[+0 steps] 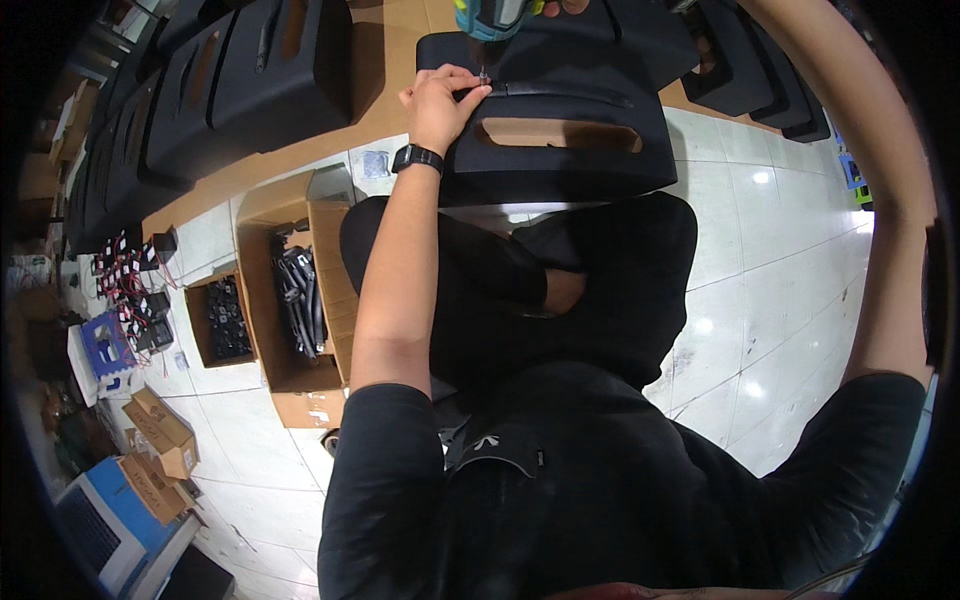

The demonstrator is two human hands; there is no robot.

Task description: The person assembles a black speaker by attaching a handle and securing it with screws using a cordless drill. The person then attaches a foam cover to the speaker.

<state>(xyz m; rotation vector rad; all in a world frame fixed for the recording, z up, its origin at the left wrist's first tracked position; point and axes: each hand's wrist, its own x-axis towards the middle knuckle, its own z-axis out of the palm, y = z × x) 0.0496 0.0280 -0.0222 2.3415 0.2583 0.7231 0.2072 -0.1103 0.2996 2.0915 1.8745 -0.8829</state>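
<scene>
My left hand (440,105), with a dark watch (417,158) on its wrist, pinches thumb and fingertips together at the left end of a black strap handle (565,93). What lies between the fingertips is too small to make out. That handle lies along the top of a black box-shaped housing (560,178) with a long rounded slot. A teal and black power drill (492,18) points down from the upper edge, its bit (484,72) at the left fingertips. Fingers of my right hand (567,6) show beside the drill, closed on it; most of that hand is cut off.
More black housings stand at the upper left (255,85) and upper right (740,65) on cardboard. Left of my crossed legs, an open carton (325,290) holds black strap handles, beside a smaller box (192,310) of black parts. Small black wired parts (135,290) lie farther left.
</scene>
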